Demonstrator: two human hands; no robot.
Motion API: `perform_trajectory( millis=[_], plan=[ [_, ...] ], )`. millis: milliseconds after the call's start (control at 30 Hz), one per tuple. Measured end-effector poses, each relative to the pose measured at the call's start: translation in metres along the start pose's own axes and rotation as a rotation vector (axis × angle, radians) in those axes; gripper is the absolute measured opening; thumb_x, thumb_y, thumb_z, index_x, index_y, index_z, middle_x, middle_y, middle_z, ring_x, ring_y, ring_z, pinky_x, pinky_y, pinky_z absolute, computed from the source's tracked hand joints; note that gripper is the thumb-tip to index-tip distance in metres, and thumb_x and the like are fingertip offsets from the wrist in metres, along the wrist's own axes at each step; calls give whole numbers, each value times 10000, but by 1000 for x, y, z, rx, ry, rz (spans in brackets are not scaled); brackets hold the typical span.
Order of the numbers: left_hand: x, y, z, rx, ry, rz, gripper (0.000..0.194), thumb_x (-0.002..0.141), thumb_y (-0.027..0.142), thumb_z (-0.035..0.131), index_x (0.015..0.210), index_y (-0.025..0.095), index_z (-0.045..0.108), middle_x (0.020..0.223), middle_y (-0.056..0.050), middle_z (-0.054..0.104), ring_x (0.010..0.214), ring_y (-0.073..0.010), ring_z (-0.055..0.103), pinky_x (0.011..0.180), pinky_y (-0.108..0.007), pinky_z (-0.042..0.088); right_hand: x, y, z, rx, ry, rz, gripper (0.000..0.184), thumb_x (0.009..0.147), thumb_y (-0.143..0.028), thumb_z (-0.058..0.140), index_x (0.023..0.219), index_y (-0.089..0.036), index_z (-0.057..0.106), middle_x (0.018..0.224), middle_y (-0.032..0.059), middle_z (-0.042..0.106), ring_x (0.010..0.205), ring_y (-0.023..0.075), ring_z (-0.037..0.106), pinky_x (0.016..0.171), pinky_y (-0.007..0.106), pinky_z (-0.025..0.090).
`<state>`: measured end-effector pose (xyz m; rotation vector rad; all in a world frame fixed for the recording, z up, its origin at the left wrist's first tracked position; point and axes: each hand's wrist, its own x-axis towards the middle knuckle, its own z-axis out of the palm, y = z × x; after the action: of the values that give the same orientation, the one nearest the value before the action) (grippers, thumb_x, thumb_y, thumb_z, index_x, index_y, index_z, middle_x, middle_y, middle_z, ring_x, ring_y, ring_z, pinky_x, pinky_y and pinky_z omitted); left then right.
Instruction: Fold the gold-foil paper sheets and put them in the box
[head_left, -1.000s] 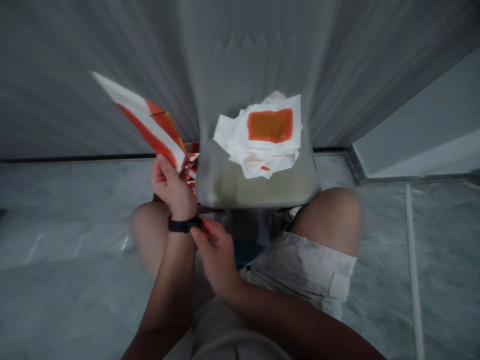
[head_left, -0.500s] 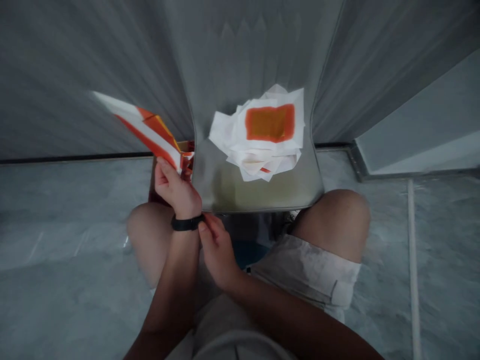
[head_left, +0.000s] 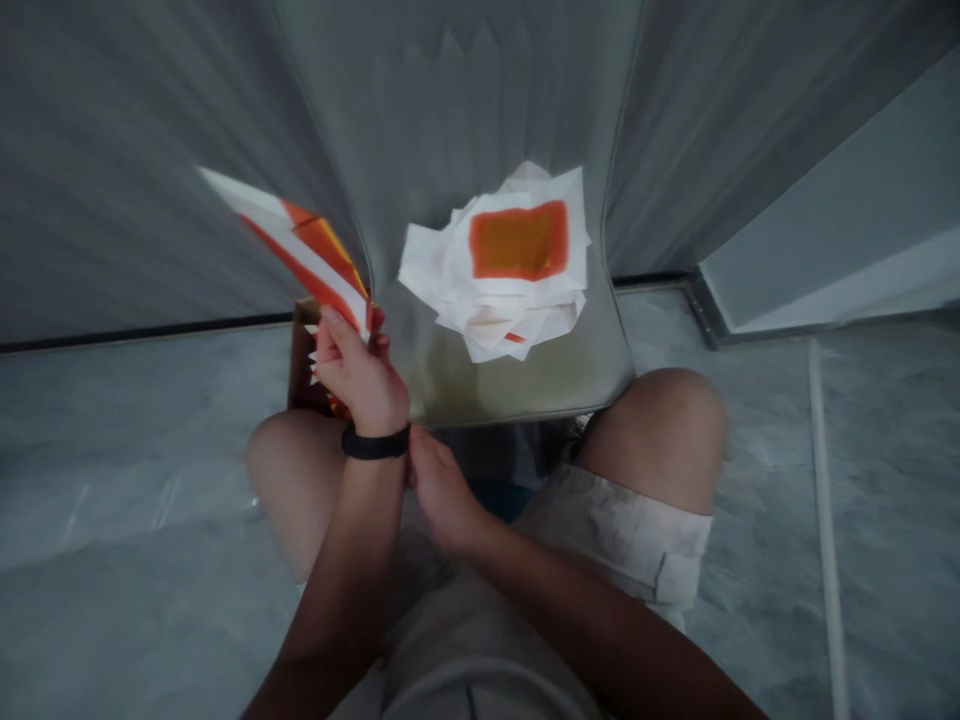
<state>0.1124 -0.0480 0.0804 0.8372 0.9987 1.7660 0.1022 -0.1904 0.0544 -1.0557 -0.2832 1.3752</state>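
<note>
My left hand is closed on a folded orange and white paper, which sticks up and to the left. A black band circles that wrist. My right hand lies just below and right of the band, its fingertips tucked against the left wrist and mostly hidden. A pile of white paper sheets, the top one with an orange rectangle, rests on a grey metal chair seat in front of my knees.
A brown box holding more orange and white pieces stands on the floor left of the chair, partly behind my left hand. Grey walls rise behind it. Pale marble floor lies to both sides, and a white strip runs along the right.
My right hand has slid closer under the left wrist. The left hand with the paper has shifted slightly right, and the view has shifted a little.
</note>
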Motion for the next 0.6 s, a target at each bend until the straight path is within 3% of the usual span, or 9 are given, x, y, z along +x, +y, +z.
perform_trajectory(
  millis=[133, 367, 467, 600],
  plan=[
    [-1, 6, -6, -83, -1, -99, 195, 1000, 406, 612, 1025, 220, 665, 954, 8, 699, 794, -65, 668, 561, -163, 404, -8, -1, 4, 213, -82, 96, 449, 834, -689, 676, 894, -250, 746, 937, 13, 770, 921, 202, 697, 892, 348, 540],
    [-9, 7, -11, 24, 5, -32, 295, 992, 488, 597, 1040, 207, 672, 998, -19, 703, 835, -93, 683, 580, -166, 445, -20, -1, 5, 260, 217, 184, 348, 682, -463, 877, 866, -203, 737, 855, 7, 739, 814, 160, 668, 797, 298, 520],
    [-9, 8, -10, 49, 5, -9, 287, 999, 491, 586, 1037, 220, 674, 1013, -10, 705, 833, -95, 688, 579, -167, 455, -19, -3, 2, 289, 195, 232, 351, 657, -470, 887, 792, -196, 712, 786, -7, 709, 756, 149, 650, 763, 299, 520],
    [-6, 14, -10, -46, -40, -81, 224, 1020, 433, 580, 1028, 228, 671, 991, -6, 699, 828, -82, 672, 566, -160, 444, -19, -6, 2, 266, 149, 218, 370, 645, -466, 882, 845, -191, 735, 809, 2, 724, 749, 147, 649, 739, 290, 516]
  ],
)
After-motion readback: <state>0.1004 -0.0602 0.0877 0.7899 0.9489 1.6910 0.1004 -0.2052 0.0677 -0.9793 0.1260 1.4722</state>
